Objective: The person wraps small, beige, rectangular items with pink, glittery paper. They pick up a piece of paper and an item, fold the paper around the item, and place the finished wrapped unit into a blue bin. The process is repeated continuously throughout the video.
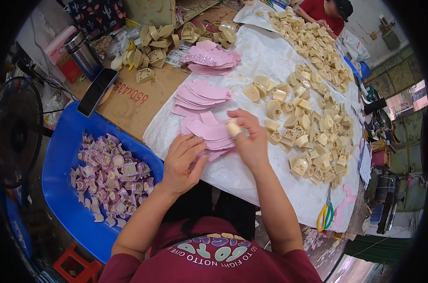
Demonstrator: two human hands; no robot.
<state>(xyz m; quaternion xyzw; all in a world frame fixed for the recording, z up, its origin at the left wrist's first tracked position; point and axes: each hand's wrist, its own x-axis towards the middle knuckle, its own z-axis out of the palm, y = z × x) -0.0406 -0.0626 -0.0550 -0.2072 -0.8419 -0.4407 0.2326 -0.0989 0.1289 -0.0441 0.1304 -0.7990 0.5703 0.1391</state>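
Two hands work close together at the near edge of the desk (129, 101), over a white sheet (251, 179) spread across it. The right hand (249, 139) pinches a small cream plastic piece (233, 128) between thumb and fingertips; most of that piece is hidden by the fingers, so its shape is hard to make out. The left hand (183, 162) lies half curled with its fingers resting on the nearest stack of pink cut-outs (209, 134), gripping nothing that can be seen. The lower part of that stack is covered by both hands.

Beyond the hands lie two more stacks of pink cut-outs (200, 94), the farthest one with a glittery top layer. To the right of the right hand a broad scatter of cream plastic pieces (313, 137) runs away toward the far end of the desk, where another person in red (325, 12) is cut off by the frame. Scissors with green and yellow handles (326, 214) lie near the right-hand edge of the sheet.

To the left of the left hand, below the desk edge, a blue tub (58, 160) holds purple-wrapped pieces (110, 177); its near wall is hidden behind the left forearm. Farther left and beyond, a dark phone (97, 92) and a metal flask (84, 54) sit on bare brown board.

Open room is small: a strip of bare sheet just in front of the hands, and a patch of board between the phone and the pink stacks.
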